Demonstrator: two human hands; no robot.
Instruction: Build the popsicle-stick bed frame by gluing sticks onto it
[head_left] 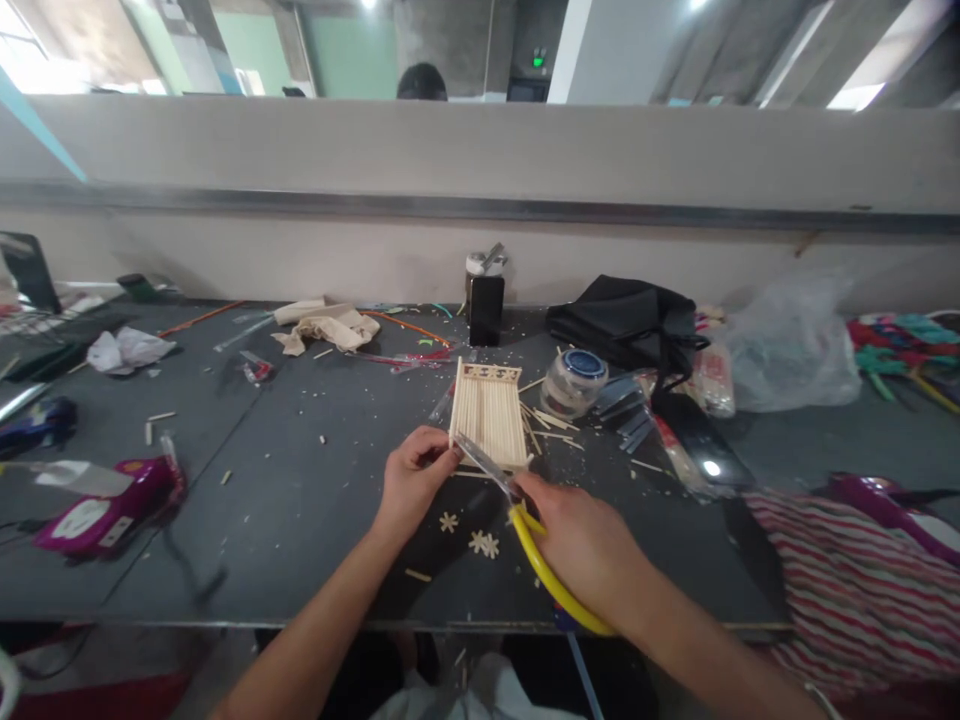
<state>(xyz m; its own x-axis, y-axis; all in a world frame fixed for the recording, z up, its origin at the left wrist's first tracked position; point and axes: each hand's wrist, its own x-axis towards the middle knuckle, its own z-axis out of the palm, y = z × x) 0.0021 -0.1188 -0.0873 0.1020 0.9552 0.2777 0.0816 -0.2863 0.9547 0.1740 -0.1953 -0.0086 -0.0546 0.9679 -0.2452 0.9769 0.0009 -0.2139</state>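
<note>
My right hand is wrapped round yellow-handled scissors, whose metal blades point up and left to the lower left corner of a small panel of pale wooden sticks. At that same corner my left hand pinches the panel's edge, thumb and finger together near the blade tips. The panel has a decorated strip along its far end. Small star-shaped wooden pieces lie on the dark table nearer to me, between my hands.
Behind the panel stands a black phone. To its right are a clear jar with a blue lid, loose sticks and a black bag. A purple glue gun lies left; striped cloth covers the right edge.
</note>
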